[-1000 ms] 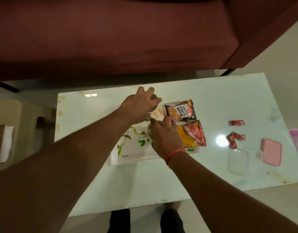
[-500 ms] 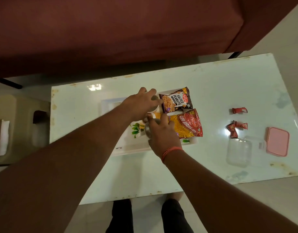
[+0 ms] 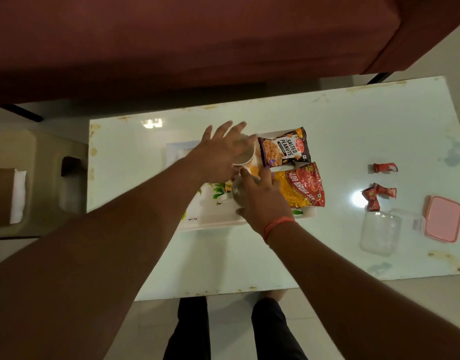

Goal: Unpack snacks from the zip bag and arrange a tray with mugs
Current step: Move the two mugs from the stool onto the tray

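A white tray with a green leaf print lies on the glossy white table. On its right half lie a dark salted peanuts packet and a red-and-yellow aloo bhujia sev packet. My left hand lies over the top of the far mug, fingers spread across its rim. My right hand wraps around the near mug from the right side. Both mugs are on the tray, just left of the packets, and are mostly hidden by my hands.
Three red sweets lie on the table's right side. A clear box and its pink lid sit nearer the right front corner. A maroon sofa runs behind the table, and a beige stool stands left.
Both hands have stayed on the two mugs over the tray. My left fingers have spread wider over the far mug. The view has shifted, so the table sits lower.
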